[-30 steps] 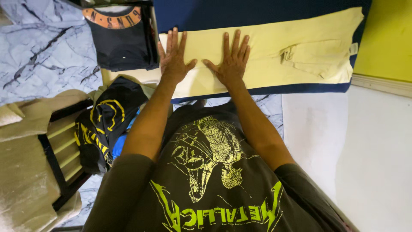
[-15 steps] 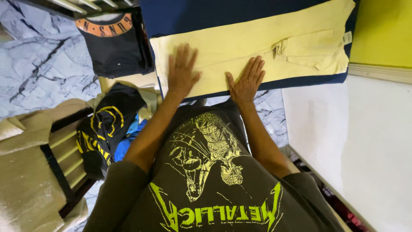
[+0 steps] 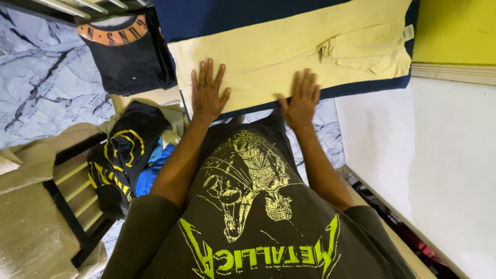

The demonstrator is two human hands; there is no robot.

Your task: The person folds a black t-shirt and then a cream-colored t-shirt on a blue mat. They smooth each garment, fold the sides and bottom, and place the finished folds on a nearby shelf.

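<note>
A pale yellow garment (image 3: 289, 49) lies folded flat on a dark blue board (image 3: 232, 15). My left hand (image 3: 207, 94) rests palm down on the garment's near left part, fingers spread. My right hand (image 3: 302, 101) lies flat at the garment's near edge, over the blue rim, fingers together. Neither hand grips anything. A folded sleeve or flap (image 3: 361, 49) lies on the garment's right side.
A folded black printed shirt (image 3: 129, 54) lies left of the board. A pile of black, yellow and blue clothes (image 3: 126, 152) sits on a dark slatted chair (image 3: 67, 206) at my left. White surface (image 3: 439, 165) at right, yellow wall (image 3: 454, 31) behind it. Marble-patterned floor (image 3: 46, 88).
Both hands slid toward me across the yellow garment, from its middle to its near edge. The right hand's fingers closed together. The view shifted slightly right and down.
</note>
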